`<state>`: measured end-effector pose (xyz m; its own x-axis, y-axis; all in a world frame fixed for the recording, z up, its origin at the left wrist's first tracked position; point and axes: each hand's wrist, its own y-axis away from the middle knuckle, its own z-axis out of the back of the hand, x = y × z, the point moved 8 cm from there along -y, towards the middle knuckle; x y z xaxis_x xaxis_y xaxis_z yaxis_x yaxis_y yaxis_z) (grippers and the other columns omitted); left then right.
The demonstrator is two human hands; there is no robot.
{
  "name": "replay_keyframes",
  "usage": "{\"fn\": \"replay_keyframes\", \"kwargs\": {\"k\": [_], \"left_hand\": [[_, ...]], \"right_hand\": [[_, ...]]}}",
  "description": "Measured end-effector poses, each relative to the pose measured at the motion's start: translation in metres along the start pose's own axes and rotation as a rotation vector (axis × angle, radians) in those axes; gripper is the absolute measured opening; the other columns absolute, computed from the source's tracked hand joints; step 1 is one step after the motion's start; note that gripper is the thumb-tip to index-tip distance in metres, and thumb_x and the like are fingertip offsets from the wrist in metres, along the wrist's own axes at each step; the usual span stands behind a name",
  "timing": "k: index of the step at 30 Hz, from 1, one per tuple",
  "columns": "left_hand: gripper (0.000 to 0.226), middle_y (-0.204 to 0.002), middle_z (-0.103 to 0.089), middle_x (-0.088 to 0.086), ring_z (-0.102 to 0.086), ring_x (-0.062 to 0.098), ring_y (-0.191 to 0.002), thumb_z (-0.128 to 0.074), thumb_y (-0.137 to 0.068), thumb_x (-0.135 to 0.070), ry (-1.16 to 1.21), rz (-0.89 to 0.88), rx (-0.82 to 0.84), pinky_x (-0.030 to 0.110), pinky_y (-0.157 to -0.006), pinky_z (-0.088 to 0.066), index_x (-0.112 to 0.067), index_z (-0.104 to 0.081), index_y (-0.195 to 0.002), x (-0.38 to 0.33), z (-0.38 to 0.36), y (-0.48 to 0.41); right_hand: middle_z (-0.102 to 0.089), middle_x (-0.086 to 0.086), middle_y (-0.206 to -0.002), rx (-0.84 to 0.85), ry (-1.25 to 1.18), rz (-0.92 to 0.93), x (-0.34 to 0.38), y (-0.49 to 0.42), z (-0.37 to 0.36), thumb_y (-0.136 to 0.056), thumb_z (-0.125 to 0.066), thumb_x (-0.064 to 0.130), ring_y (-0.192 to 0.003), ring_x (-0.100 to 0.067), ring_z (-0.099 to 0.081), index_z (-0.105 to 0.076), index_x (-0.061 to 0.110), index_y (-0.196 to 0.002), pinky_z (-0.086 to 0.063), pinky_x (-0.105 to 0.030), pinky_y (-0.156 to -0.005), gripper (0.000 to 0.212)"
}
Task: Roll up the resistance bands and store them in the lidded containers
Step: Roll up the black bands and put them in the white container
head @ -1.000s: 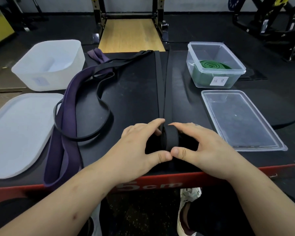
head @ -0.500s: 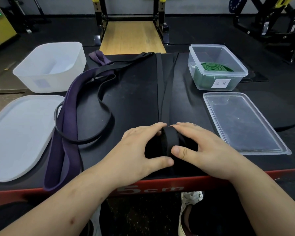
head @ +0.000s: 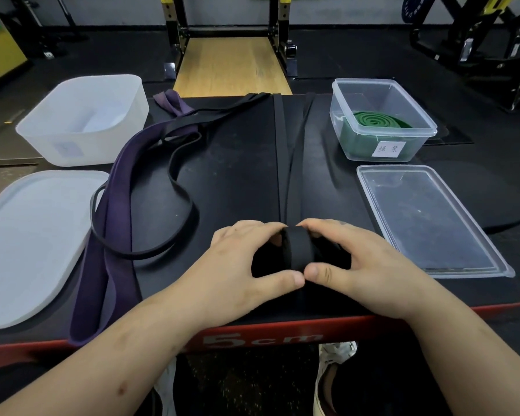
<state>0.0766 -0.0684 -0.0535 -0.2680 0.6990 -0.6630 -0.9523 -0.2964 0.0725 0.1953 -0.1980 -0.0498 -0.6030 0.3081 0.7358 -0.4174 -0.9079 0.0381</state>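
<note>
A wide black resistance band [head: 285, 163] runs from the platform's far edge toward me and ends in a tight roll [head: 296, 250] near the front edge. My left hand [head: 240, 265] grips the roll's left side, thumb in front and fingers curled over the top. My right hand [head: 357, 265] grips its right side the same way. A purple band [head: 108, 235] lies loose on the left, with a thin black band [head: 177, 181] looped over it. A rolled green band [head: 373, 121] sits inside the clear container [head: 403, 97] at back right.
The clear lid [head: 433, 223] lies flat in front of the clear container. A frosted white tub [head: 84, 121] stands at back left, its white lid [head: 27, 244] lying nearer me. The black platform [head: 237, 175] has a red front edge. Gym racks stand behind.
The roll has grown slightly as both hands turned it forward along the band. My thumbs have come together in front of the roll.
</note>
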Motion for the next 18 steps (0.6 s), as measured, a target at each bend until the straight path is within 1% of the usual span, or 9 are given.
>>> {"fn": "replay_keyframes", "kwargs": {"k": [2, 4, 5, 7, 9, 11, 13, 16, 18], "left_hand": [[0.081, -0.132, -0.041, -0.036, -0.027, 0.002, -0.136, -0.070, -0.075, -0.070, 0.008, 0.025, 0.008, 0.028, -0.108, -0.031, -0.071, -0.021, -0.139, -0.001, 0.000, -0.001], [0.075, -0.130, -0.043, -0.034, -0.029, 0.005, -0.134, -0.072, -0.076, -0.066, 0.013, 0.027, -0.008, 0.027, -0.105, -0.030, -0.078, -0.021, -0.129, -0.004, 0.001, -0.002], [0.070, -0.128, -0.044, -0.033, -0.030, 0.006, -0.133, -0.071, -0.077, -0.065, 0.016, 0.021, -0.013, 0.026, -0.104, -0.030, -0.079, -0.023, -0.126, -0.006, 0.002, -0.003], [0.071, -0.128, -0.045, -0.030, -0.033, 0.008, -0.131, -0.068, -0.077, -0.067, 0.003, 0.019, -0.016, 0.026, -0.105, -0.032, -0.073, -0.025, -0.133, -0.007, 0.003, -0.004], [0.077, -0.130, -0.044, -0.030, -0.034, 0.009, -0.132, -0.066, -0.076, -0.068, -0.019, 0.012, -0.021, 0.028, -0.108, -0.034, -0.066, -0.027, -0.142, -0.005, 0.004, -0.004], [0.077, -0.129, -0.044, -0.032, -0.035, 0.006, -0.132, -0.068, -0.076, -0.068, -0.014, 0.009, -0.011, 0.028, -0.107, -0.036, -0.063, -0.030, -0.144, -0.002, 0.003, -0.001], [0.075, -0.126, -0.044, -0.034, -0.035, 0.001, -0.131, -0.069, -0.075, -0.070, 0.000, -0.001, -0.007, 0.026, -0.105, -0.037, -0.063, -0.033, -0.141, -0.002, 0.002, 0.004], [0.072, -0.125, -0.044, -0.035, -0.033, -0.001, -0.132, -0.067, -0.074, -0.073, 0.017, -0.006, -0.013, 0.024, -0.104, -0.037, -0.067, -0.033, -0.137, -0.002, 0.000, 0.007], [0.065, -0.126, -0.044, -0.034, -0.031, 0.000, -0.132, -0.065, -0.074, -0.074, 0.019, -0.007, -0.011, 0.023, -0.103, -0.036, -0.076, -0.029, -0.129, -0.004, 0.000, 0.006]], "right_hand": [[-0.056, 0.025, -0.140, -0.023, 0.014, -0.013, -0.001, -0.003, 0.001, -0.081, -0.055, 0.078, -0.135, 0.004, -0.048, -0.049, 0.043, -0.148, -0.042, -0.038, -0.114, 0.075], [-0.055, 0.028, -0.137, -0.033, 0.016, -0.010, -0.001, -0.003, 0.001, -0.085, -0.055, 0.077, -0.133, 0.008, -0.047, -0.048, 0.048, -0.145, -0.042, -0.035, -0.114, 0.068], [-0.055, 0.030, -0.136, -0.031, 0.012, -0.010, 0.000, -0.001, 0.000, -0.085, -0.057, 0.076, -0.132, 0.010, -0.047, -0.046, 0.052, -0.144, -0.042, -0.032, -0.113, 0.064], [-0.052, 0.032, -0.139, -0.016, 0.025, -0.014, 0.002, 0.002, -0.002, -0.079, -0.062, 0.074, -0.134, 0.014, -0.041, -0.037, 0.061, -0.144, -0.040, -0.027, -0.112, 0.071], [-0.051, 0.032, -0.140, -0.017, 0.040, -0.017, 0.004, 0.003, -0.001, -0.076, -0.070, 0.070, -0.136, 0.013, -0.040, -0.033, 0.066, -0.144, -0.039, -0.029, -0.114, 0.078], [-0.057, 0.028, -0.136, -0.021, 0.022, -0.001, 0.007, 0.003, -0.002, -0.080, -0.076, 0.063, -0.136, 0.006, -0.045, -0.040, 0.064, -0.142, -0.041, -0.038, -0.115, 0.071], [-0.060, 0.027, -0.133, -0.002, 0.005, 0.029, 0.010, 0.006, -0.004, -0.081, -0.074, 0.063, -0.136, 0.000, -0.049, -0.045, 0.061, -0.140, -0.042, -0.043, -0.115, 0.066], [-0.057, 0.029, -0.132, -0.019, 0.018, 0.031, 0.007, 0.007, -0.003, -0.081, -0.073, 0.066, -0.133, 0.004, -0.048, -0.045, 0.061, -0.142, -0.043, -0.039, -0.113, 0.067], [-0.054, 0.028, -0.131, -0.024, 0.035, 0.034, 0.006, 0.006, -0.002, -0.082, -0.071, 0.067, -0.131, 0.003, -0.048, -0.048, 0.055, -0.143, -0.044, -0.035, -0.109, 0.067]]}}
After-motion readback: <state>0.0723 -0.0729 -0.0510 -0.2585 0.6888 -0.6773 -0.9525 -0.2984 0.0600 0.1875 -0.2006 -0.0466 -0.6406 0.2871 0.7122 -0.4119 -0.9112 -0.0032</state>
